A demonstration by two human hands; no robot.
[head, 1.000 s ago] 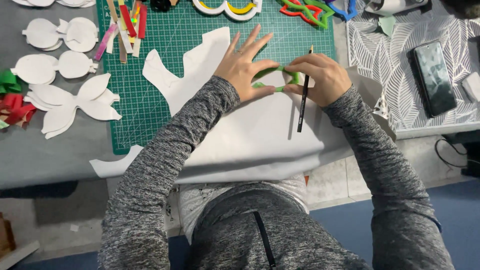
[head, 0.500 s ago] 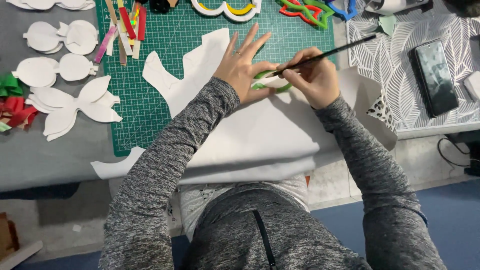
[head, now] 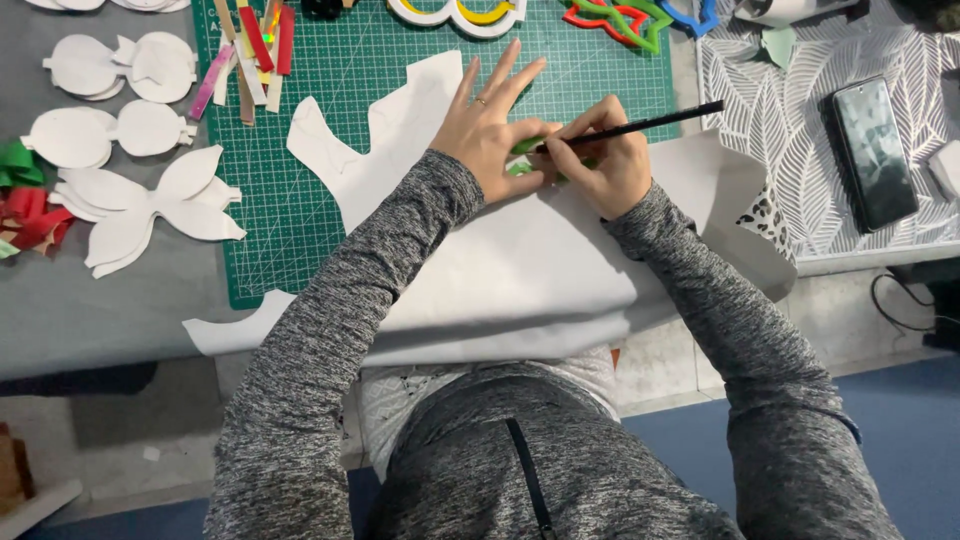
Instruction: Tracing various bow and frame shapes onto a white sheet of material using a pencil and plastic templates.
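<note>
Grey tabletop point(head: 110, 310) runs under your work, with a green gridded cutting mat point(head: 340, 110) laid on it and a large white sheet point(head: 520, 270) spread across the mat and hanging over the near edge toward your lap. To the right sits a white board with a leaf pattern point(head: 780, 130), and a dark phone point(head: 875, 150) lies flat on it.

Your left hand point(head: 490, 125) is pressed flat, fingers spread and pointing to the far side, pinning a small green template point(head: 527, 147) down on the white sheet; only slivers of green show between your two hands. Your right hand point(head: 600, 160) is just beside it, touching it at the thumb side, and is closed on a thin black pencil point(head: 640, 125). The pencil's tip meets the green piece near your left thumb, and its shaft slants up and to the right, ending over the mat's right edge.

White bow-shaped cutouts point(head: 130, 200) lie on the grey surface to the left, well apart from your hands, with red and green scraps point(head: 25, 195) at the left edge. Coloured strips point(head: 250, 50) rest on the far left part of the mat, and coloured outline templates point(head: 620, 18) lie along the far edge.
</note>
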